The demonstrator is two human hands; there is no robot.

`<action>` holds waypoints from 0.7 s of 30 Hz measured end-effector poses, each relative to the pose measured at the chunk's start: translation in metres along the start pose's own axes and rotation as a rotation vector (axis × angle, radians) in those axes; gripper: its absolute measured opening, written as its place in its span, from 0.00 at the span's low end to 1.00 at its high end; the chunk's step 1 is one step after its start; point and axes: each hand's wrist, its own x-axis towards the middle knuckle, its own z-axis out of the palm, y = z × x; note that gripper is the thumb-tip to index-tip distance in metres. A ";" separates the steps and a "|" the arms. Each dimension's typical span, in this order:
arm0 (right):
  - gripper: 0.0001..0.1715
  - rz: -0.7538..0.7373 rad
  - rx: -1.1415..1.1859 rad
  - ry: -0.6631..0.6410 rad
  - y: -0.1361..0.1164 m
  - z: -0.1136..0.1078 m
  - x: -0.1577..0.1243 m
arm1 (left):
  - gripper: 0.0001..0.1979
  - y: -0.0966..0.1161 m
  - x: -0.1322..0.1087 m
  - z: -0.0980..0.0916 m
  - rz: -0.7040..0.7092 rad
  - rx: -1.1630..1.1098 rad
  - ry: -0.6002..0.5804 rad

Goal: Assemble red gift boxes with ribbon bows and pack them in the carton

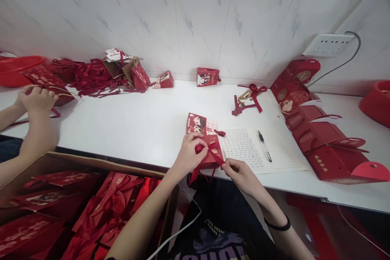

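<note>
A small red gift box (210, 163) with printed figures and a pale tag (211, 126) lies at the table's front edge before me. Dark red ribbon (215, 155) crosses its top in a bow-like knot. My left hand (192, 152) pinches a ribbon loop at the knot, thumb and forefinger pressed together. To the right, my right hand (239, 170) holds a ribbon end between thumb and fingers, stretched away from the knot. Lined paper (240, 148) with handwriting lies just beyond that hand, and a pen (264, 145) rests on it.
Red boxes (330, 160) stand in a row at the right. A ribbon pile (94, 75) and small boxes (208, 77) line the wall. A carton (51, 155) of red boxes sits front left. A co-worker's hands (38, 99) handle a red box at far left.
</note>
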 end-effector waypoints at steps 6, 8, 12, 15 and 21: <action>0.24 0.017 -0.018 -0.052 0.001 -0.009 -0.004 | 0.03 -0.003 0.000 0.002 -0.006 -0.021 0.003; 0.24 0.023 -0.040 -0.104 0.003 -0.016 -0.005 | 0.04 -0.003 0.001 0.001 -0.015 -0.032 -0.003; 0.22 -0.006 -0.072 0.082 0.002 -0.031 0.004 | 0.03 -0.002 0.003 -0.007 -0.026 -0.121 -0.042; 0.23 -0.031 -0.084 0.324 -0.006 -0.033 0.021 | 0.10 0.002 0.001 -0.015 -0.059 -0.164 0.134; 0.24 -0.105 -0.093 0.270 -0.020 -0.010 0.048 | 0.15 0.012 -0.009 -0.020 -0.364 0.050 0.042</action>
